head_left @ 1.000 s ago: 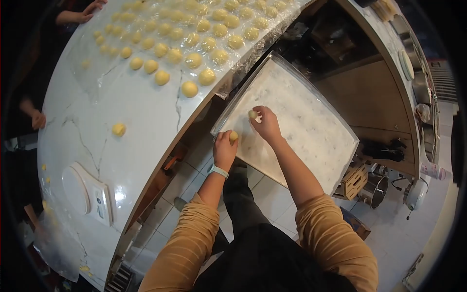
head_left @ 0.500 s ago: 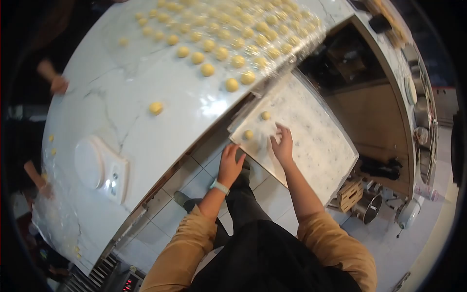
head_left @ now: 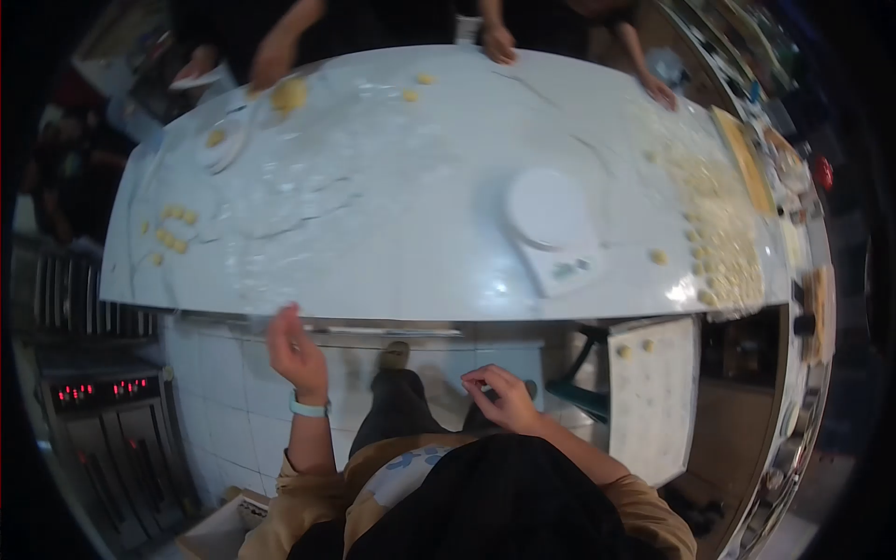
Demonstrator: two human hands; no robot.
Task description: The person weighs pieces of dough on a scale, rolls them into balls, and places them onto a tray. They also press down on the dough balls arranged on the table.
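Observation:
My left hand [head_left: 297, 355], with a light watch on its wrist, is raised at the table's front edge. Its slightly blurred fingers are loosely bent and apart, with nothing visible in them, near clear plastic film [head_left: 280, 252] on the white marbled table [head_left: 411, 280]. My right hand [head_left: 504, 397] hangs in front of my body, below the table edge, its fingers loosely curled and holding nothing visible. To the right, a pale floured tray [head_left: 649, 420] carries two yellow dough balls [head_left: 624, 352]. A white scale [head_left: 551, 224] stands on the table.
Many dough balls [head_left: 714, 243] lie under film at the right. Several dough pieces [head_left: 175, 229] lie at the left. Other people's hands [head_left: 275, 58] are along the far edge, one near a yellow dough mass [head_left: 289, 96]. An oven [head_left: 98, 387] with red displays stands left; a green stool [head_left: 579, 397] right.
My view has turned left, away from the tray. Both hands have left the tray: the left is now by the table edge, the right before my body. The two balls remain on the tray.

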